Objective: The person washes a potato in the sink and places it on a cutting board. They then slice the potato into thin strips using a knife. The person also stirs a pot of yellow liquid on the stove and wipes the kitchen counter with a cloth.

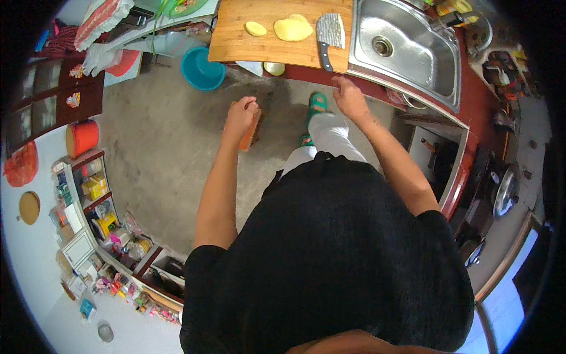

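Note:
My left hand (244, 110) is raised over the floor, above a small wooden stool (251, 130), with its fingers curled; whether it holds anything cannot be seen. Just short of the counter edge is my right hand (348, 95), its fingers loosely bent and nothing visible in it. Beyond it, a cleaver (330, 32) with a wet-looking blade lies on the wooden cutting board (234, 48), handle towards me. Peeled potato pieces (292, 29) lie left of the cleaver, and a smaller cut piece (256, 28) lies farther left.
A steel sink (407, 66) adjoins the board on the right. A teal basin (203, 68) stands at the left of the board, below counter height. Under the board's front edge, a pale round thing (274, 68) shows. Shelves (95, 177) and a red bucket (83, 138) line the left.

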Demonstrator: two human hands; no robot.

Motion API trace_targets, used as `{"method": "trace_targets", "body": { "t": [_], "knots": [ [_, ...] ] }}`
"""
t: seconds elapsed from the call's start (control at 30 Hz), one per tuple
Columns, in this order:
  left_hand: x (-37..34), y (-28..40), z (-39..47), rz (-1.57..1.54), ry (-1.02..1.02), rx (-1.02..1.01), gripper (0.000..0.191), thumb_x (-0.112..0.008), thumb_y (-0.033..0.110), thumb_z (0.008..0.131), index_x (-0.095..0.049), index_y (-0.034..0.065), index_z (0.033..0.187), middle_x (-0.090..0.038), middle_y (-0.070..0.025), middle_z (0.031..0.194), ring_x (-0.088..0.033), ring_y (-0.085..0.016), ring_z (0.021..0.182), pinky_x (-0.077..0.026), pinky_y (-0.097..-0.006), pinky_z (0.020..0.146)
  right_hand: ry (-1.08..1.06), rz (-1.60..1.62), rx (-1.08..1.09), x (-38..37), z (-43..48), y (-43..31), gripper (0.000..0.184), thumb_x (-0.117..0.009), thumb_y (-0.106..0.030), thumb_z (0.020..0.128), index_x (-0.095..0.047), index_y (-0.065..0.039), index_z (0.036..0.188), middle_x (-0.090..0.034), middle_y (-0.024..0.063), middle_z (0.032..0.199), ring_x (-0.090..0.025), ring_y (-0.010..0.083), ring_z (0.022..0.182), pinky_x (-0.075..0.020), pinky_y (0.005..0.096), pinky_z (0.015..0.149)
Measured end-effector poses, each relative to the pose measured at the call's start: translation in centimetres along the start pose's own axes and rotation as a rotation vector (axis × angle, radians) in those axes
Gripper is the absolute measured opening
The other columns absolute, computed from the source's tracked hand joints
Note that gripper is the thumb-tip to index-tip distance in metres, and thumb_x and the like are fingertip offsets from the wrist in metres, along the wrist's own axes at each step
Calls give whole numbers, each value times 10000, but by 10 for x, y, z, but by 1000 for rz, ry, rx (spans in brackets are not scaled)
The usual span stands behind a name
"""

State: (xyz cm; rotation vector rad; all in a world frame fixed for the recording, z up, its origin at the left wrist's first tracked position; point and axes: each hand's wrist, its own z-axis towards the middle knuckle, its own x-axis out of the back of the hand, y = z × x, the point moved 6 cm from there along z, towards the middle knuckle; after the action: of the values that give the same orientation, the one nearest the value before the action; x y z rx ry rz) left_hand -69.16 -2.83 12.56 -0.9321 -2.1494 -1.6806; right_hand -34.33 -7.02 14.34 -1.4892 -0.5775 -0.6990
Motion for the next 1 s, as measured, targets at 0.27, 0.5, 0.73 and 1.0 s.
{"method": "trace_targets", "body": {
  "t": [0.27,0.5,0.73,1.0],
  "knots": [
    [24,31,89,-39,-29,101,329,-622,149,919,-635,18,1221,-723,-169,1012,-717,-271,889,-545,-349,800,-57,-317,-285,-38,114,4,653,-716,-286,856,-421,-53,1391,-563,203,1189,-573,387,1160,-509,474,928],
    [11,74,185,196,15,-154,565,-695,154,858,-493,-8,1360,-582,-222,1244,-629,-381,1070,-536,-415,873,-176,-335,-467,-43,138,31,911,-731,-377,840,-218,-43,1514,-543,224,1250,-580,408,1151,-529,474,918],
    [3,94,242,550,57,-368,839,-815,231,744,-406,20,1446,-391,-245,1425,-474,-436,1243,-472,-473,997,-107,-124,-761,-25,137,43,859,-690,-405,837,-231,-160,1520,-602,287,1202,-627,454,1047,-504,505,890],
    [0,89,287,583,-78,-381,734,-815,302,735,-499,5,1327,-487,-206,1285,-487,-392,1204,-464,-474,996,192,-15,-738,-1,125,21,446,-634,-277,901,-551,-197,1332,-689,239,823,-685,433,792,-546,510,720]
  ]
}}
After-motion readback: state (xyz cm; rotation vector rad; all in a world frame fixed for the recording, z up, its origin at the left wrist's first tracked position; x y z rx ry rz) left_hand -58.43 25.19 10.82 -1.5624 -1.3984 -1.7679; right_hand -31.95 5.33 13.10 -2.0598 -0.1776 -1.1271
